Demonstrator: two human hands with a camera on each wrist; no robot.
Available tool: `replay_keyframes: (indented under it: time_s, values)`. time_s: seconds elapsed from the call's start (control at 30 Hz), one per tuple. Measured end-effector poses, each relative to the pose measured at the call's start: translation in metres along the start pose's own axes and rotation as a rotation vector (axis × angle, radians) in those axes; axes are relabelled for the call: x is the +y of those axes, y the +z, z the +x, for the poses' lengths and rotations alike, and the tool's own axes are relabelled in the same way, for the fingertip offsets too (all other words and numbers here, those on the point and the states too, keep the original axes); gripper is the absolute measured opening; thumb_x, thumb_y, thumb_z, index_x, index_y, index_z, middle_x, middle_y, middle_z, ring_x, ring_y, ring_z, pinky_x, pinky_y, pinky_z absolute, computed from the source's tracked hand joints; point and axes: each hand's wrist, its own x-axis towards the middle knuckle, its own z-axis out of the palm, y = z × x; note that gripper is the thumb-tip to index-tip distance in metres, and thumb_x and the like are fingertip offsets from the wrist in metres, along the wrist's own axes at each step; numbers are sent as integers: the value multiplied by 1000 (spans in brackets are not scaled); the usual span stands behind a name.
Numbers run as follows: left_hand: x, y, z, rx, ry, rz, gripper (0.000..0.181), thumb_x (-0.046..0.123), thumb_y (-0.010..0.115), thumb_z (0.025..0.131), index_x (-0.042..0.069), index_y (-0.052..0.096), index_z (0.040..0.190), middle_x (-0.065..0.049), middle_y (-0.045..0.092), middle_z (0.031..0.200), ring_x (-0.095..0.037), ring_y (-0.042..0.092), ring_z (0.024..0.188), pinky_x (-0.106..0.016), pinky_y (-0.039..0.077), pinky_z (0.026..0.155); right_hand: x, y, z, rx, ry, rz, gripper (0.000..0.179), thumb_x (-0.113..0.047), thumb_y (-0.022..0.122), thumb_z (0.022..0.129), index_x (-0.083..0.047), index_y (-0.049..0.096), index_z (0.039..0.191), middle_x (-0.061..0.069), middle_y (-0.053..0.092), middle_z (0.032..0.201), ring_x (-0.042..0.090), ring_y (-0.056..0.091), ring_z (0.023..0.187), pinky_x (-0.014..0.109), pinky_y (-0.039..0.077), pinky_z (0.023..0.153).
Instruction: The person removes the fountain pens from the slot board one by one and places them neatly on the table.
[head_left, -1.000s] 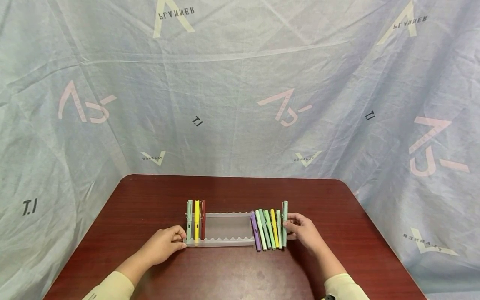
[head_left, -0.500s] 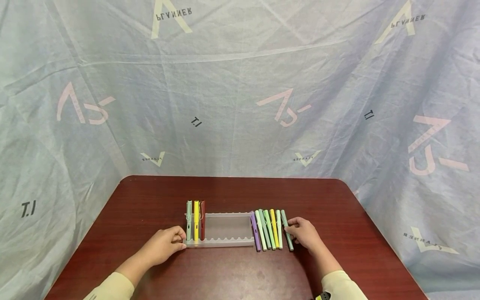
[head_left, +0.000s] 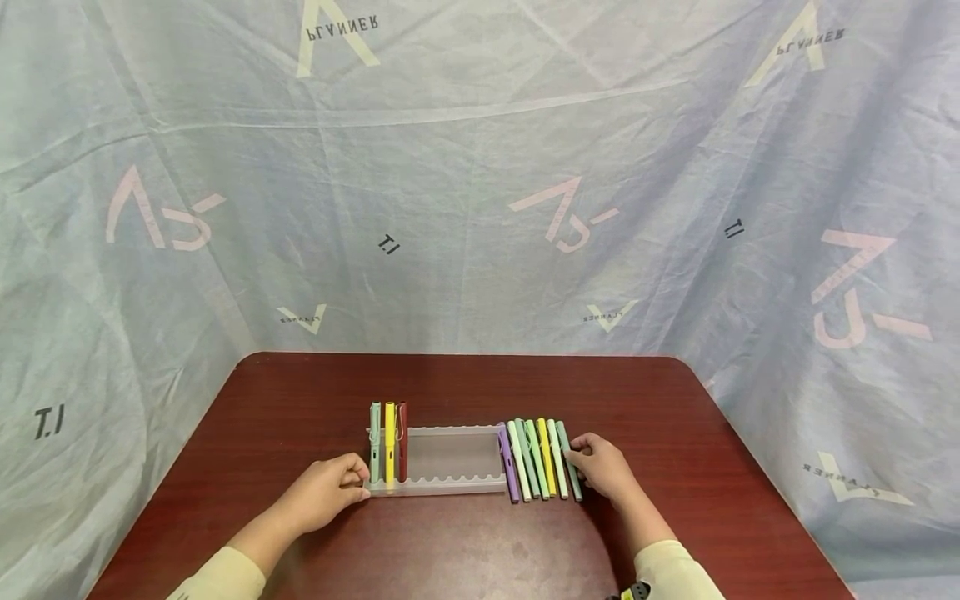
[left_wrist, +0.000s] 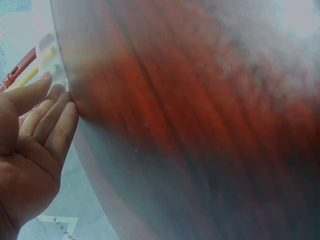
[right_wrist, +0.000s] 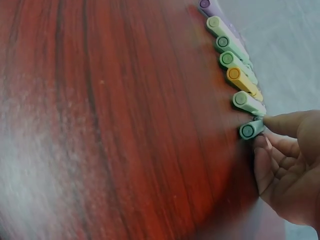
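Observation:
A clear plastic pen rack (head_left: pixel 457 485) with notched edges lies on the table. My left hand (head_left: pixel 330 492) grips its left end, thumb at the front corner. In the rack's left slots sit a grey-green pen (head_left: pixel 375 442), a yellow pen (head_left: pixel 390 442) and a dark red pen (head_left: pixel 402 442). To the right, several pens lie side by side on the table, from a purple pen (head_left: pixel 508 463) through pale green ones and a yellow-orange pen (right_wrist: pixel 242 82). The outermost, a dark green pen (right_wrist: pixel 250 131), is pinched between thumb and fingers of my right hand (head_left: pixel 602 468).
The dark red wood-grain table (head_left: pixel 450 550) has rounded far corners. A grey printed cloth (head_left: pixel 465 208) hangs behind it and along both sides. The purple pen lies right at the rack's right end.
My right hand has lowered the dark green pen to the table at the row's right end, then shifted it slightly left, slanted like its neighbours. My left hand keeps its place on the rack.

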Motion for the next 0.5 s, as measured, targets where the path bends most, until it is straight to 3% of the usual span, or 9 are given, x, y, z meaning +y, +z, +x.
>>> replay_keyframes:
  time_s: [0.2,0.5]
  values:
    - [0,-1,-1,1,-5,-8,16,21,73,89,18,60,97,10,61,68,-4,49,65,-24,42,67,0,2,0,-2,-7,-18,26,-22,64,95,-5,62,115,7,63,88,19,57,67,32,46,57]
    - [2,-1,-1,-10,-16,-14,16,20,72,89,16,60,99,10,61,68,-5,49,64,-25,42,66,2,3,0,44,11,39,34,-29,62,96,-4,61,119,10,64,93,19,60,69,32,50,59]
